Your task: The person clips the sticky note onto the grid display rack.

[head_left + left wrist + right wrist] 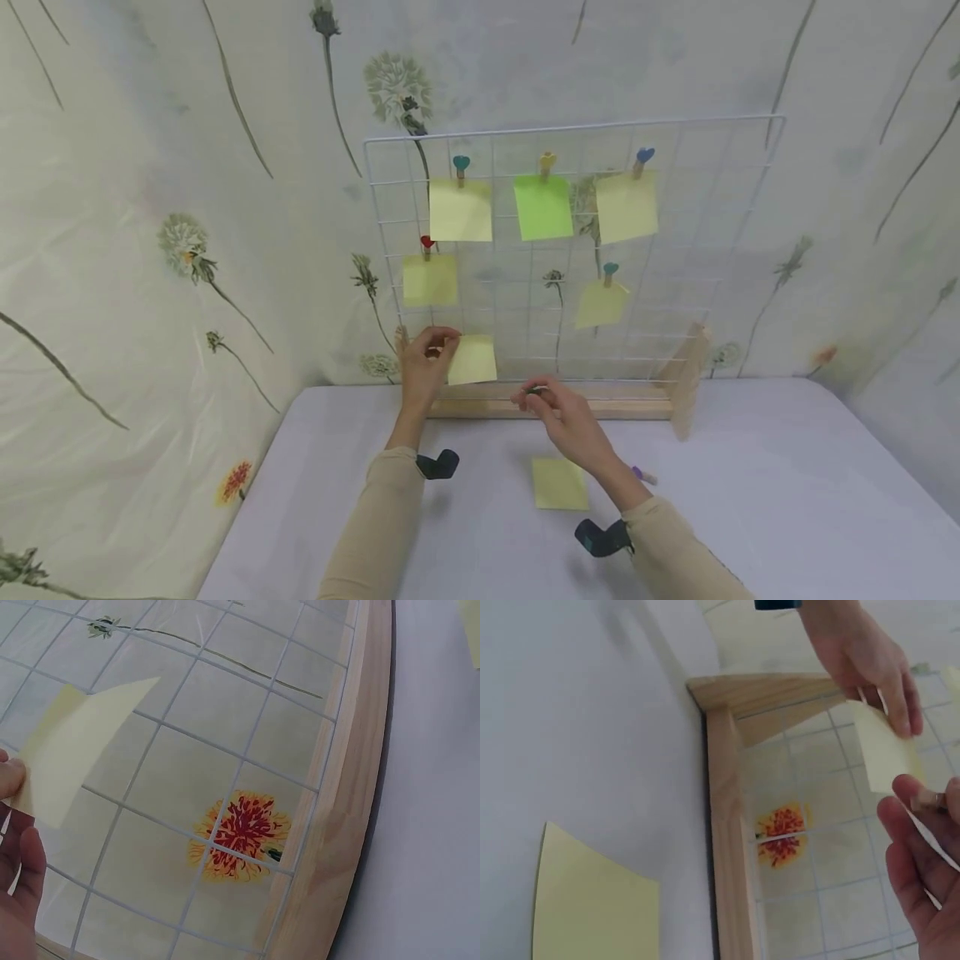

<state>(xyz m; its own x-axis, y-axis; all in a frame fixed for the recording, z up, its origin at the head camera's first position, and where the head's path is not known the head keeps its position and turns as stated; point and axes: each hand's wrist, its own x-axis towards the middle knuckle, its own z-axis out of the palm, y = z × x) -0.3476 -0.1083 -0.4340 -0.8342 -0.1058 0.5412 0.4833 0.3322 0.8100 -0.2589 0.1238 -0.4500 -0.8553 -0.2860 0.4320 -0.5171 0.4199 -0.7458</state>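
Note:
My left hand [424, 367] pinches a pale yellow sticky note [474, 360] by its left edge, in front of the lower left of a white wire grid [528, 333]. The note's free side bends away from the grid in the left wrist view. To the right, my right hand [573, 423] holds a small wooden clothespin [928, 801] between thumb and fingers; a dark bit of it shows in the head view. Above the hands, a yellow note [430, 283] hangs from a red heart clothespin [427, 242].
Pinned higher are a green note [543, 208] and several yellow notes, each under a heart clothespin. A wooden base [630, 408] carries the grid. On the white table lie a yellow note [560, 487] and a purple-topped clothespin [645, 476]. Flowered cloth [225, 167] hangs behind.

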